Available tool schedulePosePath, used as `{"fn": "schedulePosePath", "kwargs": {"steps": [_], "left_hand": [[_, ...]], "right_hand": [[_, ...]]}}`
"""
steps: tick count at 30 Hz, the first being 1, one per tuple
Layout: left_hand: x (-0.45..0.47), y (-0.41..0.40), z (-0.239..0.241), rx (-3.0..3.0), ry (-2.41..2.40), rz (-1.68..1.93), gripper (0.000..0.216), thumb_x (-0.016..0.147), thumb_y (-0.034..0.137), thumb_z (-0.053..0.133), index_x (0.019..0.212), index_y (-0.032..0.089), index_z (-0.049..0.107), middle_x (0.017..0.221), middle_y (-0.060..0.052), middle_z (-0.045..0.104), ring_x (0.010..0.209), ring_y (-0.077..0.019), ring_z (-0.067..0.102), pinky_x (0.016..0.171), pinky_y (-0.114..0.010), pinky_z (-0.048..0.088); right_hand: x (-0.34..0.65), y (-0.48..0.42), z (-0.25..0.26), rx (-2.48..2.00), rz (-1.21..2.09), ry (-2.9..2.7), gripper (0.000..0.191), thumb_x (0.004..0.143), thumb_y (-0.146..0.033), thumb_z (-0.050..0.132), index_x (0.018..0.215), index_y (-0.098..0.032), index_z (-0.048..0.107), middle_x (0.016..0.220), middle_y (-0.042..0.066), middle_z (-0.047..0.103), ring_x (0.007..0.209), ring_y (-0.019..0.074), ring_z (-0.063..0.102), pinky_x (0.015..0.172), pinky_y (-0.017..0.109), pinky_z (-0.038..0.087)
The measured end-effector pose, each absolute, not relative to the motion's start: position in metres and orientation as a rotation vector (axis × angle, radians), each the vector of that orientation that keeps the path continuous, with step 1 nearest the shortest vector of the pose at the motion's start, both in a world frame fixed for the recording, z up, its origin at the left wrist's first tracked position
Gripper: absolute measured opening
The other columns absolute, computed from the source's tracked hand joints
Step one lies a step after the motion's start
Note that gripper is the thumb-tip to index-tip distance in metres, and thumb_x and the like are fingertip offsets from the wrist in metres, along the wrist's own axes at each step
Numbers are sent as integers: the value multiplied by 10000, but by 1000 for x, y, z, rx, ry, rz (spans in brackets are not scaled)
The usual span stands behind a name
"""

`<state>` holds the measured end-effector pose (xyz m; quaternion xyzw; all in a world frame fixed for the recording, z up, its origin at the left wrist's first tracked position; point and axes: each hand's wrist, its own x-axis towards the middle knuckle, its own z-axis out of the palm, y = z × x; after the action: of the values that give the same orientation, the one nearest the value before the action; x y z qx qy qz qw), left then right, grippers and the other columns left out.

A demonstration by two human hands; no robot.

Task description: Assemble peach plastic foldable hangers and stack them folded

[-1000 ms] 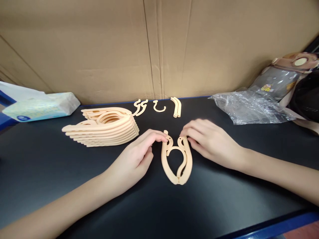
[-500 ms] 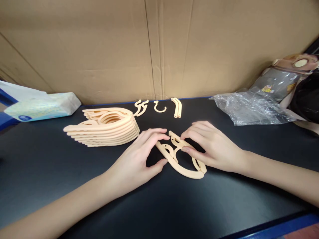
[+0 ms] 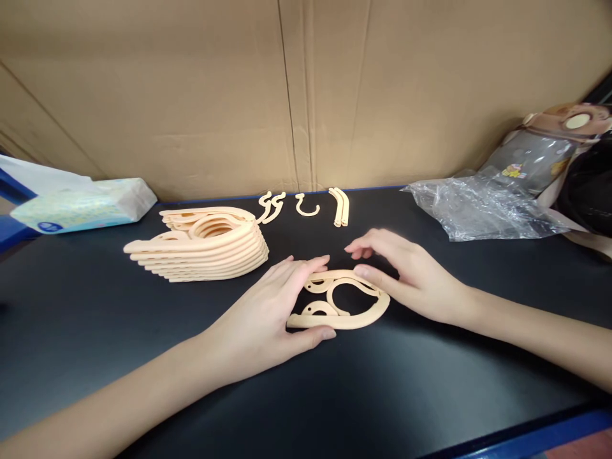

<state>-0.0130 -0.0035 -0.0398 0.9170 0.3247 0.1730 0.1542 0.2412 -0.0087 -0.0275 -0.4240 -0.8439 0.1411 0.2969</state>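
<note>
A peach plastic folding clothes hanger point(image 3: 361, 322) lies folded on the black table, its joint end to the right. My left hand point(image 3: 272, 312) closes around the hanger's left end, thumb along the near side and fingers over the far side; its palm hides the tips. My right hand point(image 3: 411, 268) hovers over the far right of the hanger, fingers apart from it and loosely curled. Its thumb appears to touch or nearly touch the upper arm. Left of my hands stands a neat stack of matching folded hangers point(image 3: 205, 245).
Behind the hands lie two curved hook pieces point(image 3: 271, 208), a single hook point(image 3: 308, 210) and some slim strips point(image 3: 341, 207). A tissue pack point(image 3: 90, 204) sits at the left. Clear plastic bag point(image 3: 482, 204) and a bottle point(image 3: 540, 156) are at the right; a cardboard wall point(image 3: 215, 95) rises behind.
The hanger has turned from a slant to nearly level, its left end swinging toward me. My left hand has closed over that end, and my right fingers have lifted off the hanger.
</note>
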Motion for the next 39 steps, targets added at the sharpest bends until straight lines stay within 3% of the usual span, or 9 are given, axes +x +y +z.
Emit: {"fn": "schedulePosePath", "kwargs": {"steps": [4,8,12,27,31,34,39], "left_hand": [[-12,-5,-34,2663,942,670,626,868,314,660,1402,239,342,1341,-72,525,1227,-237,515,1013,-378,466],[-13,-4,-30,2733,971,820,525,892,308,637,1348,202,400,1365,-94,503,1258,-236,492,1045,-373,428],[-13,-2,-31,2741,971,797,561,876,322,660,1358,199,401,1382,-94,491,1270,-238,484,1054,-372,421],[-12,-5,-28,2874,982,837,574,845,262,674,1342,148,411,1299,-93,574,1192,-240,529,1055,-383,407],[-11,-8,-24,2937,992,875,564,844,250,646,1340,135,405,1274,-104,588,1152,-249,550,1023,-383,429],[-9,-10,-15,2973,1004,888,557,851,241,621,1350,144,391,1266,-107,590,1144,-253,557,1004,-381,441],[-17,-10,21,2948,1068,966,584,832,301,619,1364,217,394,1310,-75,567,1184,-271,549,1041,-416,437]], "right_hand": [[245,-2,-26,-1369,750,-2082,269,926,-467,556,993,-217,630,762,-17,600,672,136,517,598,267,390],[245,0,-21,-1255,1141,-1904,356,906,-501,565,735,-189,562,670,-37,459,627,105,408,571,254,320],[243,-1,-18,-1198,1341,-1785,364,879,-496,605,707,-181,544,639,-45,400,594,92,353,530,250,274],[243,-1,-19,-1168,1349,-1816,355,880,-479,627,714,-173,559,645,-46,431,611,89,385,557,243,300],[245,0,-20,-1125,1343,-1771,428,928,-548,519,722,-174,560,654,-32,475,606,93,409,557,241,315],[248,5,-22,-1143,1348,-1645,505,942,-620,412,804,-172,601,667,-5,548,589,104,433,539,247,318],[250,15,-25,-1192,1339,-1503,508,895,-649,476,815,-164,606,606,-15,517,530,103,424,481,244,289]]}}
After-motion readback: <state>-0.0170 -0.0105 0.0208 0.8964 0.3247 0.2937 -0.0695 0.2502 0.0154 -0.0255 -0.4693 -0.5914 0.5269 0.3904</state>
